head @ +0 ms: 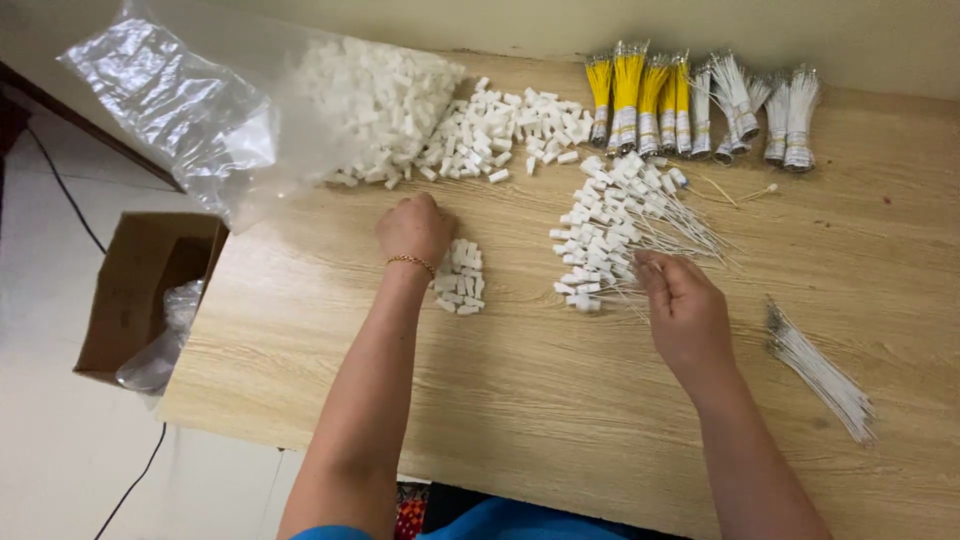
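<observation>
Leaning over a wooden bench (560, 400), a person rests a closed left hand (415, 230) beside a small heap of white caps (460, 278), while the right hand (685, 315) pinches thin wires at the capped pile (610, 235). A careless sweep could scatter caps toward the left edge, above a box (130, 290). Open room lies in front.

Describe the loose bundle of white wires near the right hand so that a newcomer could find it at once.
Start at the wooden table and find the right hand. Just beyond it, toward the table's right edge, lies the loose bundle of white wires. Unlike the tied bundles along the far edge, it lies flat, alone and unbound.
</observation>
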